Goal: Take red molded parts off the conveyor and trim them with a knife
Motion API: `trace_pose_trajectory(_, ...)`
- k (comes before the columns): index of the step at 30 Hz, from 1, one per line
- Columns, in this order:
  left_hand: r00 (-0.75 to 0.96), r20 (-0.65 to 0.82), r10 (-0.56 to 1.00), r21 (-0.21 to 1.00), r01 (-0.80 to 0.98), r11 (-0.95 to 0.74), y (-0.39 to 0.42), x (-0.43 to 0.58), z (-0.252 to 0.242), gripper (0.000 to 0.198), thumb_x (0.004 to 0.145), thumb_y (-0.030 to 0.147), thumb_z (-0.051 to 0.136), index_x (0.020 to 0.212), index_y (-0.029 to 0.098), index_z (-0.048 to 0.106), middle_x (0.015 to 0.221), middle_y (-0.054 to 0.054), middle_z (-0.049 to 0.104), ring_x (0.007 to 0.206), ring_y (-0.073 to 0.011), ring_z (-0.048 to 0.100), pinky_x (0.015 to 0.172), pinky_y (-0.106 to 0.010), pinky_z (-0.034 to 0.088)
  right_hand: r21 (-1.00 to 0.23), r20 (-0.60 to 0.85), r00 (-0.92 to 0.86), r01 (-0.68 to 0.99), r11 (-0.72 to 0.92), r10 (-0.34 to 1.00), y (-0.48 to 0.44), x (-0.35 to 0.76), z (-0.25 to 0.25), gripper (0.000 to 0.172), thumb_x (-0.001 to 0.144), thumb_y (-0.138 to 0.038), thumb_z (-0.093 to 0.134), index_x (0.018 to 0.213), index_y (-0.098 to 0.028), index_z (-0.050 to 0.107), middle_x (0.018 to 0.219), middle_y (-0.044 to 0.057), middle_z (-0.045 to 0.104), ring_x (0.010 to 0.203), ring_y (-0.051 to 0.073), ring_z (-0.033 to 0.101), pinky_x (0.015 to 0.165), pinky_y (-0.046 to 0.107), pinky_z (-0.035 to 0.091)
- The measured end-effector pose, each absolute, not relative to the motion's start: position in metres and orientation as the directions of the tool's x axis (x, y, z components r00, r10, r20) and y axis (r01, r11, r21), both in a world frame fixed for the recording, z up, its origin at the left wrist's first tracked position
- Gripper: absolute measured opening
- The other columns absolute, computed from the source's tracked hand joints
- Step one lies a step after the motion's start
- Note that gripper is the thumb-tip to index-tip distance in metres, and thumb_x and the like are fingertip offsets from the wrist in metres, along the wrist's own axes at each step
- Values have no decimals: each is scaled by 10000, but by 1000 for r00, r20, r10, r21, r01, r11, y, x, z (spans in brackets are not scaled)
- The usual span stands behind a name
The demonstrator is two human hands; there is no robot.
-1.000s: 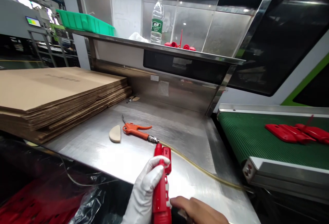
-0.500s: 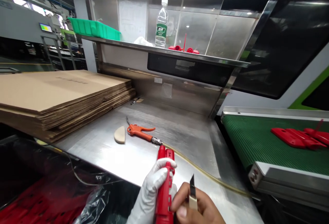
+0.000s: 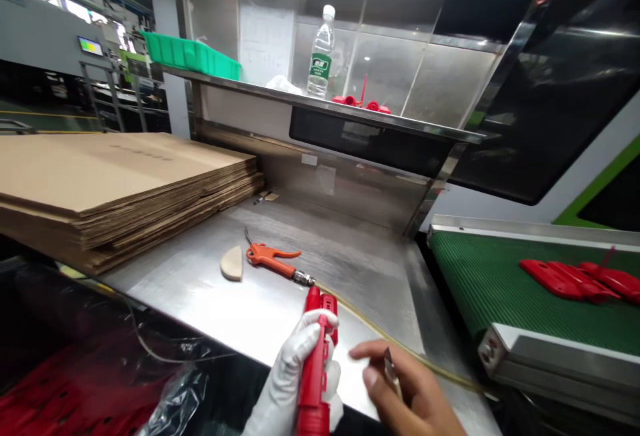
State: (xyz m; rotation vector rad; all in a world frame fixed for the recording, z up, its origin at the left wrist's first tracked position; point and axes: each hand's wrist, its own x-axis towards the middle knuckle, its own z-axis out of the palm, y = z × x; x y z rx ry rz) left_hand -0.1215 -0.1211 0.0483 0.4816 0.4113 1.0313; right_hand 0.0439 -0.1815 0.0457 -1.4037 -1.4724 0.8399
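Observation:
White-gloved, my left hand (image 3: pixel 295 369) is wrapped round a red plastic part (image 3: pixel 314 383) at the bottom centre, over the table's front edge. Just to its right, my bare right hand (image 3: pixel 407 383) holds a small knife (image 3: pixel 393 373) with its blade pointing up, the thumb and forefinger apart. A gap separates the knife from the red part. Beyond the hands, an orange air gun (image 3: pixel 273 261) lies on the metal table (image 3: pixel 360 249), joined to a yellowish hose (image 3: pixel 365 319). A beige half-round piece (image 3: pixel 232 264) rests left of the gun.
Stacked cardboard (image 3: pixel 125 169) covers the table's left. On the right, a green conveyor (image 3: pixel 480 283) carries red parts (image 3: pixel 570 279). The shelf (image 3: pixel 260 93) above holds a green tray (image 3: pixel 193 56), a bottle (image 3: pixel 321 56) and red pieces. More red parts (image 3: pixel 65 389) lie at the lower left.
My right hand has moved right, away from the red part, and its forefinger has stretched out. The knife has tilted to the left. The view has shifted slightly.

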Motion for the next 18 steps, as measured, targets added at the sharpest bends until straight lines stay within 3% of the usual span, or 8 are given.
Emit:
trace_pose_trajectory(2, 430, -122, 895, 562, -713, 420, -121, -123, 47, 356, 738, 462, 791, 898, 186, 631, 533, 79, 447, 371, -22, 287, 374, -162, 217, -582, 413, 38, 779, 232, 910, -161, 77, 41, 201, 935, -334, 545, 1089, -241, 633, 769, 15, 640, 644, 167, 643, 551, 231, 498)
trace_pose_trajectory(3, 408, -142, 902, 565, -715, 412, -121, -123, 47, 357, 745, 465, 786, 911, 188, 632, 540, 79, 456, 372, -25, 293, 371, -163, 224, -470, 473, 13, 849, 241, 881, -150, 91, 37, 226, 905, -283, 567, 1115, -237, 636, 876, 52, 679, 731, 209, 689, 593, 261, 540)
trace_pose_trajectory(4, 371, -172, 913, 577, -713, 399, -122, -123, 47, 362, 748, 462, 788, 932, 192, 634, 562, 74, 486, 384, -30, 326, 381, -164, 255, -396, 509, -9, 885, 243, 861, -140, 102, 33, 268, 889, -242, 563, 1144, -223, 643, 931, 79, 691, 791, 246, 706, 640, 300, 570)
trace_pose_trajectory(7, 199, -255, 946, 679, -660, 322, -124, -122, 50, 396, 746, 444, 802, 1017, 200, 648, 637, 56, 575, 475, -69, 483, 466, -181, 394, -357, 576, -14, 895, 267, 817, -111, 117, 20, 404, 892, -110, 424, 1220, -164, 654, 969, 120, 689, 909, 300, 697, 795, 411, 587)
trace_pose_trajectory(10, 22, -275, 961, 774, -588, 235, -121, -119, 49, 364, 766, 384, 792, 1024, 164, 661, 691, 30, 638, 609, -108, 585, 585, -199, 473, -373, 621, 0, 880, 295, 784, -100, 111, 19, 537, 892, -19, 290, 1271, -175, 637, 1069, 118, 687, 1050, 302, 664, 953, 467, 534)
trace_pose_trajectory(13, -69, -328, 942, 802, -547, 239, -112, -118, 41, 281, 792, 299, 768, 994, 142, 652, 730, 13, 682, 606, -102, 588, 602, -195, 482, -433, 606, 9, 843, 320, 795, -115, 92, 25, 443, 961, -105, 376, 1332, -217, 591, 1247, 115, 646, 1184, 309, 612, 1023, 465, 503)
trace_pose_trajectory(16, -141, -316, 938, 844, -494, 210, -105, -120, 33, 283, 771, 267, 787, 991, 147, 656, 892, -40, 745, 747, -146, 668, 661, -215, 510, -631, 537, 39, 681, 370, 843, -145, 60, 23, 358, 991, -324, 523, 1344, -270, 547, 1170, 77, 671, 930, 198, 711, 797, 264, 602)
trace_pose_trajectory(18, -156, -279, 948, 861, -478, 175, -104, -123, 31, 376, 740, 284, 819, 1062, 170, 662, 985, -50, 751, 907, -208, 696, 758, -264, 540, -839, 432, 85, 403, 365, 898, -163, 34, 15, 460, 924, -547, 606, 1310, -301, 567, 1033, 29, 676, 670, 124, 672, 596, 184, 564)
